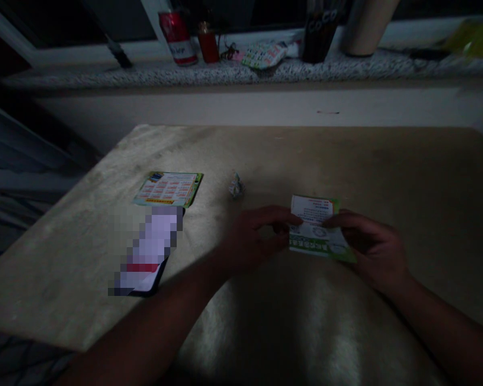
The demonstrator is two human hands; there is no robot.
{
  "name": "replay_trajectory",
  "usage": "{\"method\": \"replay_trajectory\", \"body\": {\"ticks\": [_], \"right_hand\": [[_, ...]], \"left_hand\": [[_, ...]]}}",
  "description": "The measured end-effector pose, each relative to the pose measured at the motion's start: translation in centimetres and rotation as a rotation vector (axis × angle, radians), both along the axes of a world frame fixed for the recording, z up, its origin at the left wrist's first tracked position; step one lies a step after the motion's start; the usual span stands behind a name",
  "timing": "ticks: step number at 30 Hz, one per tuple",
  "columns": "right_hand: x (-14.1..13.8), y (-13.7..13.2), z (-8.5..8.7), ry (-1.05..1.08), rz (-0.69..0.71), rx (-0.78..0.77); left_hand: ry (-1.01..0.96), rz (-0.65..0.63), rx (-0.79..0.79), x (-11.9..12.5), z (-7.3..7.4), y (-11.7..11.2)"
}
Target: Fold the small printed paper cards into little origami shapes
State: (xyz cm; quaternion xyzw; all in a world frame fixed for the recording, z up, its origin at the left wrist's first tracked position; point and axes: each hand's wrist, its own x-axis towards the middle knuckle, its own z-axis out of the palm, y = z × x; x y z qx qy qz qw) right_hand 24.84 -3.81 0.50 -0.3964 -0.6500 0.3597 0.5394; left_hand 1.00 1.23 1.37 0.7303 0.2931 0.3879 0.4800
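Above the dim table (366, 161), left hand (251, 236) and right hand (376, 249) pinch a card (316, 238) too blurred to read.

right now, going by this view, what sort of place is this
Probably a dim room in a home: a table stands below a window, and the speckled sill holds a red-and-white can.
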Motion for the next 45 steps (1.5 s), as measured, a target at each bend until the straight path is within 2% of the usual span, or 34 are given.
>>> {"method": "replay_trajectory", "body": {"ticks": [4, 7, 10, 16, 22, 27, 35, 40, 42, 45], "right_hand": [[-0.7, -0.1, 1.0, -0.061, -0.053, 0.049], [-1.4, -0.3, 1.5, -0.092, -0.136, 0.079], [-1.8, -0.5, 1.4, -0.1, -0.2, 0.055], [-2.0, -0.7, 0.6, -0.082, -0.201, 0.05], [-2.1, -0.9, 0.8, -0.146, -0.285, 0.056], [-2.1, -1.0, 0.9, -0.179, -0.303, 0.061], [-1.7, -1.1, 1.1, -0.248, -0.322, 0.07], [-1.6, -1.0, 0.8, -0.116, -0.313, -0.048], [-1.6, -0.9, 0.8, -0.072, -0.292, -0.061], [-1.6, -0.9, 1.0, -0.07, -0.287, -0.044]], "left_hand": [[-0.013, 0.035, 0.03, 0.3, 0.1, -0.4], [-0.049, 0.087, -0.041, 0.8, 0.4, -1.0], [-0.059, 0.142, -0.099, 1.3, 0.8, -1.8], [-0.06, 0.237, -0.041, 1.9, 0.9, -2.6], [-0.076, 0.267, -0.051, 2.0, 0.3, -2.5], [-0.043, 0.282, -0.06, 1.9, 0.1, -2.6], [-0.059, 0.25, -0.099, 2.0, 0.3, -2.8], [-0.107, 0.185, -0.049, 1.8, 0.1, -2.5], [-0.112, 0.141, -0.086, 1.8, 0.2, -2.5], [-0.18, 0.09, -0.228, 1.9, 0.2, -2.5]]}}
